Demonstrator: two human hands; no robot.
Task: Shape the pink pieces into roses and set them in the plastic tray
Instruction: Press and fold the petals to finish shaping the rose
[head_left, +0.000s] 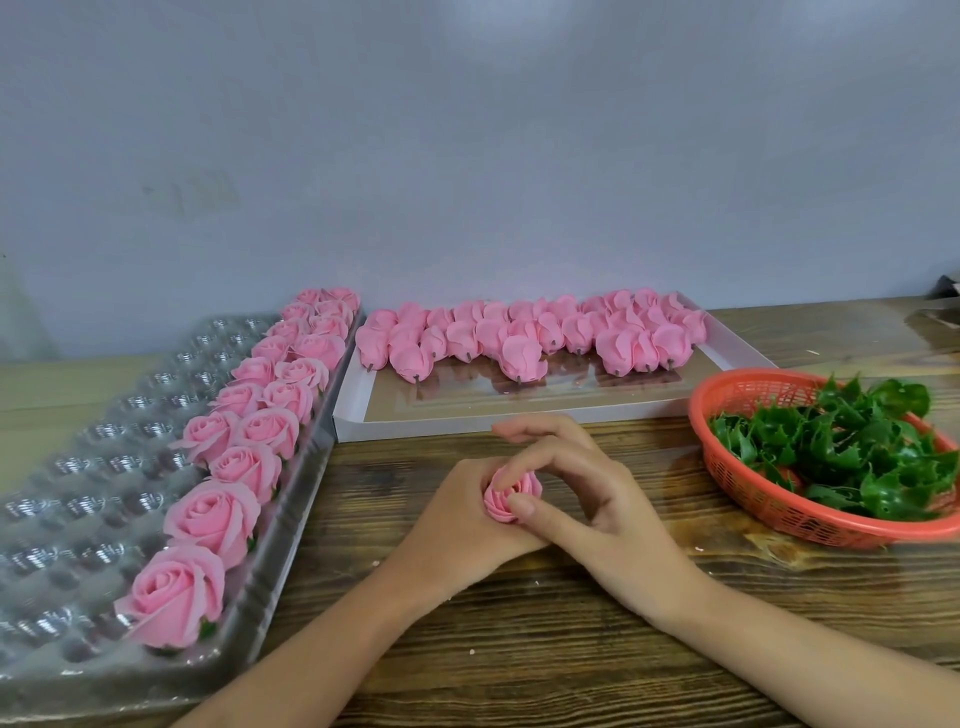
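Wooden counter (519, 623), near the front edge: left hand (457, 517) cups the pink rose (511, 491), right hand (587, 493) pinches its petal. Plastic tray (78, 467) lies leftward, nearest the left hand.

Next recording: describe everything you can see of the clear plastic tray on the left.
The plastic tray is clear, thin moulded sheet with rows of round cups catching glints. It lies flat at the left of the table, long side running toward the wall. The two cup columns nearest its right edge hold finished roses, blooms up; the other cups are empty. The cardboard box sits just right of its far end. Neither left hand nor right hand touches it.
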